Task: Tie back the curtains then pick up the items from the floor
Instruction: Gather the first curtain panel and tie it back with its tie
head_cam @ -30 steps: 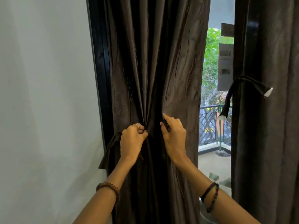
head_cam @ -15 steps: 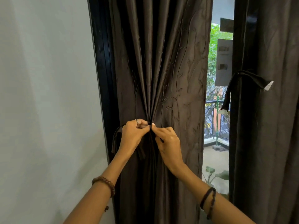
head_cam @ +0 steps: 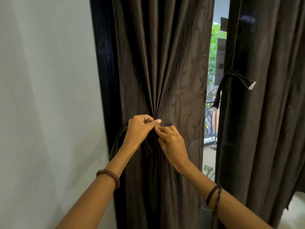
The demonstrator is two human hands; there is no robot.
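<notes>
The left curtain [head_cam: 165, 71] is gathered where both hands, left hand [head_cam: 139, 129] and right hand [head_cam: 171, 143], pinch its tieback [head_cam: 118, 139]; a slipped pinch would likely let the folds spread.

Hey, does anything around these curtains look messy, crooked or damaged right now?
Yes. The tie-back on the right curtain looks undone: its ends hang loose, showing pale tips. That curtain's lower edge looks ragged. The left curtain is bunched where the left hand and right hand pinch it.
</notes>
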